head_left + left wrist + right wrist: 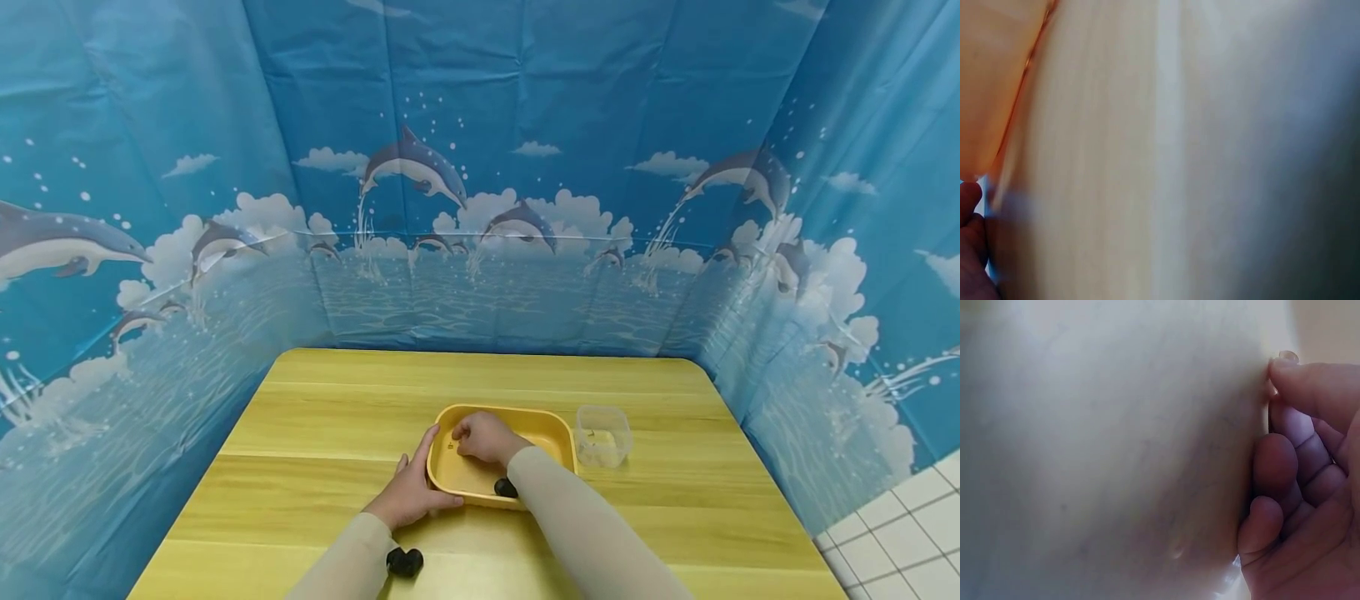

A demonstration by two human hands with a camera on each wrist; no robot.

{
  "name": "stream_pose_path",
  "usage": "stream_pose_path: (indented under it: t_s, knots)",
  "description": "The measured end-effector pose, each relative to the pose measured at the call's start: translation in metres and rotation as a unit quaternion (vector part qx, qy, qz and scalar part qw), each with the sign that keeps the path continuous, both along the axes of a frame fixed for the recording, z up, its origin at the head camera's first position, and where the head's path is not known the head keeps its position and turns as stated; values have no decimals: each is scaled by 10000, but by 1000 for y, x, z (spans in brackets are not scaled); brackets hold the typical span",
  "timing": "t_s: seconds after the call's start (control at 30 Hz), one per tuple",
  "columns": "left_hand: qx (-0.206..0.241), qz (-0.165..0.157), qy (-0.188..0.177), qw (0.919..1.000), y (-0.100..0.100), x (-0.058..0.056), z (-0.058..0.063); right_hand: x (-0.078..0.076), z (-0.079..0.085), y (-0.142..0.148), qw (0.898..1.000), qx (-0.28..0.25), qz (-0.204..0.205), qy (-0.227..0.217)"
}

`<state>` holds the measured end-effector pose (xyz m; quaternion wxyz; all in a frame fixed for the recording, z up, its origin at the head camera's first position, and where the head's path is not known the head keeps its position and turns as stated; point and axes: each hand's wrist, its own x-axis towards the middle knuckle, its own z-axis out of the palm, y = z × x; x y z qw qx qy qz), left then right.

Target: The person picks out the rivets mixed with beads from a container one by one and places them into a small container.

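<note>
A yellow rectangular tray [551, 429] stands on the table, tilted slightly in the head view. My left hand [411, 493] grips its near left corner, thumb along the front and fingers up the left side. In the left wrist view only part of the tray's orange-looking wall [997, 75] and some fingertips show. My right hand [486, 437] reaches down inside the tray with its fingers curled. Beside those fingertips lie a few tiny brownish pieces [450, 445]. The right wrist view shows thumb and forefinger close together; whether they pinch a tiny piece I cannot tell.
A small clear plastic box [603, 437] with little bits in it stands just right of the tray. Black wrist cameras [405, 562] sit on both sleeves. The wooden table [315, 467] is bordered by a blue dolphin-print curtain [480, 292].
</note>
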<state>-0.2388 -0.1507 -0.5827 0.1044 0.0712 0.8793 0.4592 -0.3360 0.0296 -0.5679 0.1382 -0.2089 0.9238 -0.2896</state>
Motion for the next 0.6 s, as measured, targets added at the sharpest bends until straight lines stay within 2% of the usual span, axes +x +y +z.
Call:
stream_pose_path:
  t_s: [0.1, 0.4, 0.6]
  knots:
    - [3, 0, 15, 10000, 0, -1, 0, 0, 1, -2, 10000, 25, 22, 8]
    - [-3, -13, 38, 10000, 0, -2, -1, -2, 1, -11, 9977, 331, 386, 453]
    - [31, -47, 34, 10000, 1, 0, 1, -1, 4, -15, 9968, 506, 366, 494]
